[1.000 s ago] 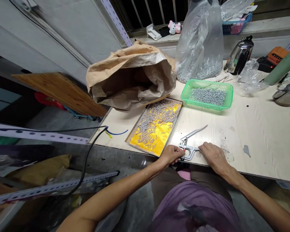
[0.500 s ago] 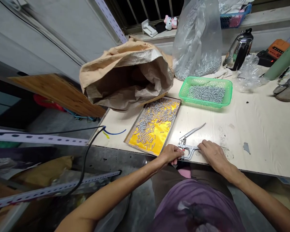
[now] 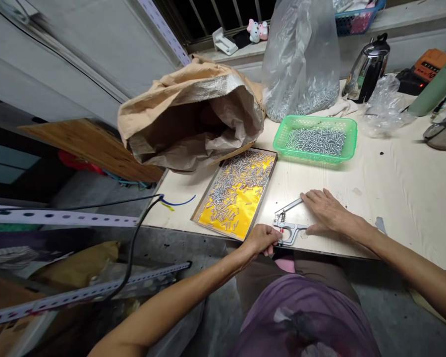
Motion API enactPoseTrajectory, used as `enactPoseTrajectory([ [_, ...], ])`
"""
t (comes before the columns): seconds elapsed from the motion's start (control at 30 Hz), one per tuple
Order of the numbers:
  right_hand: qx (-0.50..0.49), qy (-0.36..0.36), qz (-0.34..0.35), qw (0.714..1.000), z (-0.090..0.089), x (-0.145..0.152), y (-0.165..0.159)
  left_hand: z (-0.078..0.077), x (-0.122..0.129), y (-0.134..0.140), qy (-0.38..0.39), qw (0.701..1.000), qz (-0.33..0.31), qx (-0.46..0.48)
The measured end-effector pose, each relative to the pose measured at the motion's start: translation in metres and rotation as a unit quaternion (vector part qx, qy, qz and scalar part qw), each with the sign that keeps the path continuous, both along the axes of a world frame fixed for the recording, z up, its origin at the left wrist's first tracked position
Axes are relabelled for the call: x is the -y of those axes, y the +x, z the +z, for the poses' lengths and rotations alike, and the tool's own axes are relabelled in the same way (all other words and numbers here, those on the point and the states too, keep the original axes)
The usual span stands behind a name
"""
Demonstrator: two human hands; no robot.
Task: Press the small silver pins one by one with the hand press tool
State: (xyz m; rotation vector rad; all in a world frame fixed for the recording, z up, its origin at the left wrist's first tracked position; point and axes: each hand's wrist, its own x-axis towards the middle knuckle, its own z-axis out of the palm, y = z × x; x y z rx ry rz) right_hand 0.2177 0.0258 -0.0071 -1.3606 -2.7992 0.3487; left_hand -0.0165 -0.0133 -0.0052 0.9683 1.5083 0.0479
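Note:
Silver snap-fastener pliers (image 3: 290, 234) lie at the front edge of the table, with a coil spring and a bit of red by the jaw. Pinched at the jaw is my left hand (image 3: 263, 239); what its fingertips hold is too small to make out. My right hand (image 3: 325, 210) spans the handles, fingers on the upper lever and thumb at the lower one. The two handles stand apart. Left of the pliers, a shallow tray (image 3: 260, 204) lined with yellow holds many small spring-like metal pieces (image 3: 228, 191).
A green basket (image 3: 315, 161) of similar metal pieces stands behind the pliers. An open brown paper sack (image 3: 193, 119) leans over the tray's back end. Farther back are a clear bag (image 3: 301, 64) of metal pieces and a kettle (image 3: 367, 69). A black cable (image 3: 134, 233) hangs at the left.
My right hand has moved up from the lower handle and opened across to the upper lever, which sits slightly lower. My left hand stays at the jaw.

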Motion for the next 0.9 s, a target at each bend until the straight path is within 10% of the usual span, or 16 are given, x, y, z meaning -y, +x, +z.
enactPoseTrajectory([
  [0.33,0.019,0.039,-0.026,0.999,0.014,0.021,-0.006,0.002,0.002,-0.004,-0.001,1.000,-0.030,-0.007],
  [0.43,0.020,0.042,-0.033,0.998,0.015,0.026,-0.007,0.007,0.005,-0.006,0.114,0.988,-0.081,-0.063],
  [0.6,0.016,0.046,-0.046,0.998,0.016,0.031,-0.011,0.008,0.004,0.011,0.460,0.852,-0.235,-0.085],
  [0.9,0.006,0.045,-0.081,0.996,0.012,0.042,0.005,0.015,-0.030,0.053,0.451,0.741,-0.467,-0.168],
])
